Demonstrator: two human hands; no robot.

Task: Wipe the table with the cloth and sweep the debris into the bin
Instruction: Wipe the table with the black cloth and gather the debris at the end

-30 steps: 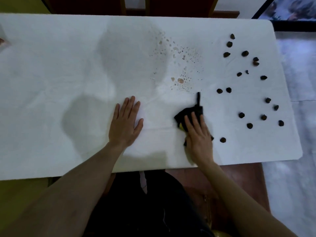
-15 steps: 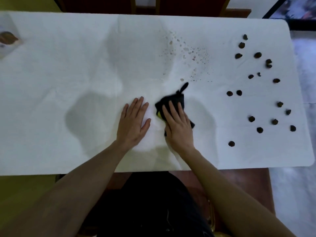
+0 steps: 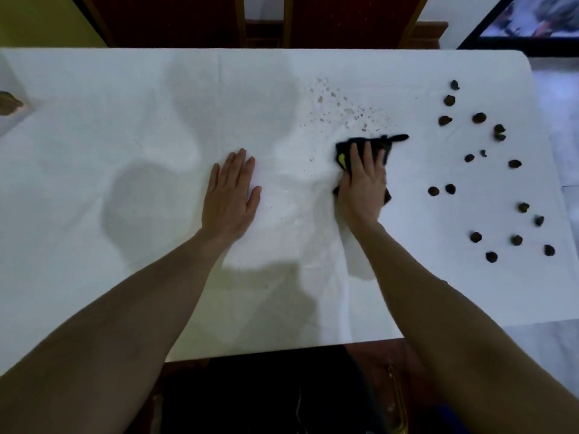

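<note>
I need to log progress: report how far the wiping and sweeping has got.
Done: nothing clearly finished. In hand: the right hand presses the black cloth just below the spill spots; the left hand lies flat on the table. Left: those spots and the dark debris at the right. No bin is visible.

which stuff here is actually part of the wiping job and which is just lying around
Part of the job:
- black cloth, pressed flat under the right hand
- small crumbs just beyond it
- dark lumps scattered at the right
- white table, steadied by the left hand

Just lying about:
- brown object at the left edge
- red chairs behind

No bin is in view.
</note>
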